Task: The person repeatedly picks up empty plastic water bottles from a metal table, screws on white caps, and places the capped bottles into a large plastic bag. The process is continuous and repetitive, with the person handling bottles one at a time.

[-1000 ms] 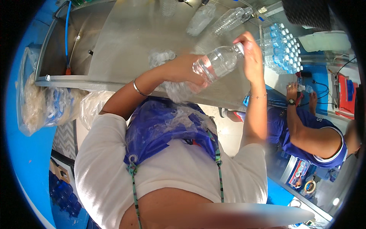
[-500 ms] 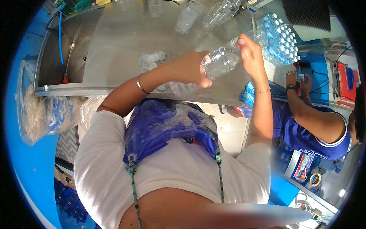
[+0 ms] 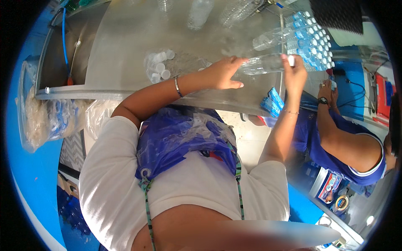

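A clear, unlabelled plastic bottle point(image 3: 263, 65) lies tilted sideways over the metal counter, its base toward the left. My right hand point(image 3: 296, 71) is closed around its neck end, where a white cap point(image 3: 291, 60) shows between the fingers. By the base of the bottle is my left hand point(image 3: 226, 74), fingers stretched and thumb apart, with nothing in its grasp. Left of that hand, several white caps point(image 3: 160, 67) rest in a clear plastic bag on the counter. Beyond my right hand, another clear bottle point(image 3: 270, 38) stands close to the capped bottles.
Rows of capped bottles with blue labels point(image 3: 312, 42) stand at the right end of the metal counter point(image 3: 125, 54). More clear bottles point(image 3: 200, 14) stand at the back. A sink point(image 3: 63, 62) is at left. Blue packets point(image 3: 274, 102) lie at the front edge. A co-worker point(image 3: 347, 138) is at right.
My left hand has let go of the bottle and opened. My right hand has moved right and down with the bottle, which now lies more level. A bottle behind has come into clearer view.
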`<state>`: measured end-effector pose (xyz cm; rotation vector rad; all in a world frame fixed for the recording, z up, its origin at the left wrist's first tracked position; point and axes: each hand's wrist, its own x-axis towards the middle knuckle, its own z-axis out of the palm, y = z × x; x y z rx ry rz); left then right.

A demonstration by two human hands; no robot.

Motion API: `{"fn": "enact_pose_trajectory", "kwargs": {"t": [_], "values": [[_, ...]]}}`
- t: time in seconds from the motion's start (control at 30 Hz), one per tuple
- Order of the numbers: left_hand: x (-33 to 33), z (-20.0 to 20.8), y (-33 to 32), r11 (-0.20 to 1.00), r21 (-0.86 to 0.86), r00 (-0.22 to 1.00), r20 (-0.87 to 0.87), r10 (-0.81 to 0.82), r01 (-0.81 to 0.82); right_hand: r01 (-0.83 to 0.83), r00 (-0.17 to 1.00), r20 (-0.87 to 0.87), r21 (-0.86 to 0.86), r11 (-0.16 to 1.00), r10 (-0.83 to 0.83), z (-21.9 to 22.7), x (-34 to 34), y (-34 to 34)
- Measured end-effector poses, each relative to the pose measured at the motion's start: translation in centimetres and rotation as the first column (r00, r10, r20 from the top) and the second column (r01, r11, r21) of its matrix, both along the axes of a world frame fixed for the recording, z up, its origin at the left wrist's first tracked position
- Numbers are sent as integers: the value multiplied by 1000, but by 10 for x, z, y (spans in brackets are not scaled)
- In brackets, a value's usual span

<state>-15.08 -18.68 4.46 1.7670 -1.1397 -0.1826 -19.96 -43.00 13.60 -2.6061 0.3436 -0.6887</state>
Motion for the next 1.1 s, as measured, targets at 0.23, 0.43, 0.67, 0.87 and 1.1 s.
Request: {"fn": "enact_pose_trajectory", "kwargs": {"t": [0.23,0.43,0.67,0.87,1.1], "values": [[-13,-38,56,905,189,844,-471,-256,380,265,948,-73,-357,896,-310,-21,28,-108],[-33,-75,118,868,118,757,-554,-346,482,237,886,-216,-549,802,-410,44,30,-39],[-119,-135,243,999,-2,671,-740,-38,54,-816,535,7,261,515,845,51,54,335],[-187,-183,392,971,61,439,-884,160,-231,-761,-260,-37,623,-181,965,-145,6,649],[-214,-364,577,377,770,170,-340,925,-514,-807,89,-472,482,341,877,-468,-44,779]]}}
